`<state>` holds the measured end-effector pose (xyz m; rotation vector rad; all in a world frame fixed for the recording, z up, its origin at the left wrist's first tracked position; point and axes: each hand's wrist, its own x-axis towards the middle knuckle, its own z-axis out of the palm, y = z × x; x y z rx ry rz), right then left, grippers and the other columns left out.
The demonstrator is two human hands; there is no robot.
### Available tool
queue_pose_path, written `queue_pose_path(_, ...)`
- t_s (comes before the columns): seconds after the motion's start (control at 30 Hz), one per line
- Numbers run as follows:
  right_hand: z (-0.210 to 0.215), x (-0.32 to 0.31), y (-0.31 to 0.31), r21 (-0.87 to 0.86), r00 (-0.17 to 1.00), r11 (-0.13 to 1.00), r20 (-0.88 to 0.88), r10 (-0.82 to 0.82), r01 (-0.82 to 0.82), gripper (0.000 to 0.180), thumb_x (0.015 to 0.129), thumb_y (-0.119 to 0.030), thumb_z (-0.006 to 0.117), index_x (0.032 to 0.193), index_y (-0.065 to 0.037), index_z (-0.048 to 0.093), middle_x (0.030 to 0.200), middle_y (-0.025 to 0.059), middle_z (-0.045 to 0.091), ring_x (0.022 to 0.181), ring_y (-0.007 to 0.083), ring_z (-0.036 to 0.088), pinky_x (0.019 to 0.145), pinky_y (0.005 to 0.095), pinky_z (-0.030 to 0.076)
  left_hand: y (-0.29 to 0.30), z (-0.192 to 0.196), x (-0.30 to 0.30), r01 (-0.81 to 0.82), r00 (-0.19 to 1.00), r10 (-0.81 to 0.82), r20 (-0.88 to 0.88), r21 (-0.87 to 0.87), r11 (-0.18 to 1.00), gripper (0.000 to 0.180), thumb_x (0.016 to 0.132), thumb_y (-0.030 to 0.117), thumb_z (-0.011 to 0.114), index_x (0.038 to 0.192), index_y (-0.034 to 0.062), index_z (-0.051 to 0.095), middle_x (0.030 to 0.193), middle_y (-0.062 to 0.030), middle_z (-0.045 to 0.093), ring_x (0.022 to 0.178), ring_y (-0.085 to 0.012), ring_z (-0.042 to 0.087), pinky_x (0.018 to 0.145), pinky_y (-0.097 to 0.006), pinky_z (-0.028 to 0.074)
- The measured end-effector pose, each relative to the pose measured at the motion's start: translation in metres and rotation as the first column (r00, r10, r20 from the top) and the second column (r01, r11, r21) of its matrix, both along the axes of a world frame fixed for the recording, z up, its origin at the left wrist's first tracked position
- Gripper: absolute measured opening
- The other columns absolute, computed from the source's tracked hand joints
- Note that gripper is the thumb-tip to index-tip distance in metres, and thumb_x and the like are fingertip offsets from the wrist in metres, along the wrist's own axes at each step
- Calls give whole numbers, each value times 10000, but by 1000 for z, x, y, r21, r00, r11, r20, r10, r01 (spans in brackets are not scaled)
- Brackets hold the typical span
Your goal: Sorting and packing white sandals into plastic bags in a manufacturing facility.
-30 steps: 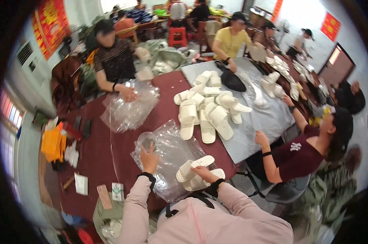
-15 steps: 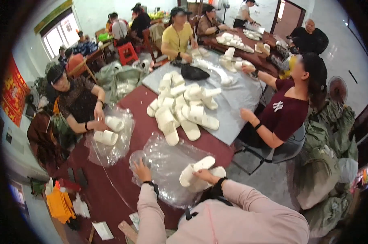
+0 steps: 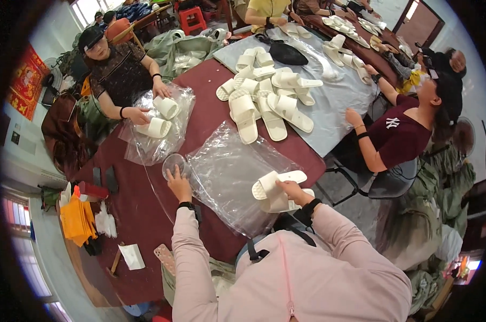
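At the near right edge of the table, my right hand [image 3: 294,192] is closed on a slipper [image 3: 266,184], one of a cream-white pair. The second slipper [image 3: 278,204] lies just under it, partly hidden. Farther left, my left hand [image 3: 179,185] has its fingers stretched out, with the tips on a round clear dish [image 3: 173,160]. What the dish holds, if anything, I cannot make out. Between my hands a clear plastic bag [image 3: 229,180] is spread on the dark red tabletop [image 3: 130,225]. The slippers rest over its right side.
A heap of cream slippers [image 3: 247,115] lies beyond the bag, partly on a grey sheet [image 3: 334,121]. Across to the left, a co-worker [image 3: 122,80] handles two slippers on plastic. Another person [image 3: 404,129] sits at the right. A hammer [image 3: 114,263] and white paper [image 3: 132,256] lie near left.
The whole view has shifted, so the table sits higher in the picture. My hands keep to the dish and the slippers. The bag between them lies flatter and more squared out.
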<state>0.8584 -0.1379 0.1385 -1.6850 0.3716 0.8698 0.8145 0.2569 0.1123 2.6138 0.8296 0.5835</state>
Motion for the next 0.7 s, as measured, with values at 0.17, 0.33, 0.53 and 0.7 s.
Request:
queue_pose_path(0.17, 10, 5, 0, -95, 999, 994, -14, 47, -49, 506, 820, -406, 540, 1060, 39, 545, 995, 115, 584, 862, 224, 585, 671, 341, 480, 3, -5, -15, 26, 998, -20, 66, -87, 996, 488, 763, 119, 562, 1240, 173, 473, 1347, -175, 303, 1110, -375, 395, 927, -416, 328)
queue_pose_path(0.33, 8, 6, -2, -37, 1000, 999, -11, 3, -3, 512, 827, -400, 536, 1069, 51, 535, 1006, 110, 583, 873, 205, 585, 678, 330, 490, 6, -4, -28, 25, 999, -24, 47, -22, 999, 492, 757, 110, 582, 1234, 177, 480, 1347, -166, 308, 1104, -375, 399, 931, -414, 325)
queue_pose_path(0.53, 19, 6, 4, 14, 997, 999, -70, 29, -29, 506, 834, -410, 532, 1129, 1, 505, 1092, 98, 552, 978, 216, 542, 796, 351, 444, 0, 0, -27, 130, 991, -129, 31, -24, 991, 470, 761, 115, 583, 1219, 171, 495, 1345, -157, 314, 1096, -376, 395, 928, -410, 334)
queue_pose_path(0.7, 14, 5, 4, 18, 1000, 1000, 13, 4, -4, 544, 829, -408, 538, 1077, 76, 515, 998, 120, 582, 860, 205, 587, 661, 323, 492, -8, 0, -19, 193, 980, -194, -34, -30, 981, 466, 759, 102, 575, 1215, 151, 492, 1334, -178, 312, 1120, -384, 373, 936, -424, 326)
